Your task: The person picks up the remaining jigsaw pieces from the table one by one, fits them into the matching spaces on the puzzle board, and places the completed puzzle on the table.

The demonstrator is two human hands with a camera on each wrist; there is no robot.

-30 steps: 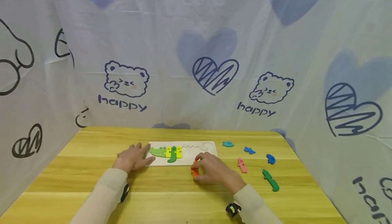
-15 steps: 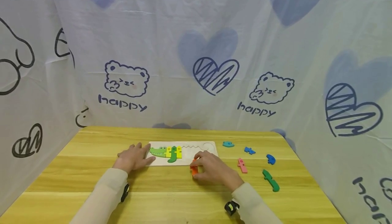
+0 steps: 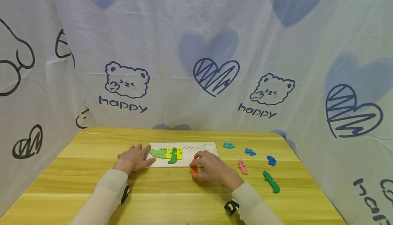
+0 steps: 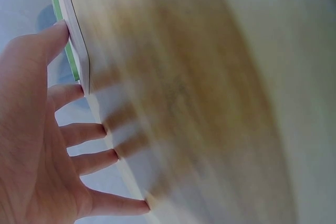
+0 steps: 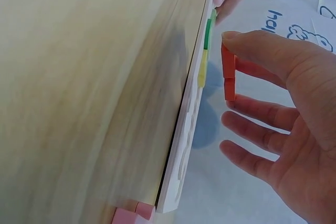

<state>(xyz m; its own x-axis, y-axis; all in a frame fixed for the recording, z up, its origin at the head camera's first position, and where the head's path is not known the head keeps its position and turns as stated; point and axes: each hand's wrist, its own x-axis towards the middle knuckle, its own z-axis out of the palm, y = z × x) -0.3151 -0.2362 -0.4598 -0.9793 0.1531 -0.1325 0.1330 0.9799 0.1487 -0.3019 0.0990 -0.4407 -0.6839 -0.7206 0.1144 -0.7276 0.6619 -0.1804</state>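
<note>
A pale wooden puzzle board lies near the back of the table. Set in its left part are a green crocodile head, two yellow pieces and a green leg piece. My left hand rests at the board's left end with fingers spread; in the left wrist view its thumb touches the board edge and the other fingertips are on the table. Between thumb and fingers my right hand pinches an orange puzzle piece. It is held above the board's front edge, apart from the set pieces.
On the table to the right lie loose pieces: a teal one, two blue ones, a pink one and a long green one. Printed white cloth hangs behind the table and at both sides.
My right hand has shifted slightly to the left and toward the board, carrying the orange puzzle piece. My left hand has stayed in place.
</note>
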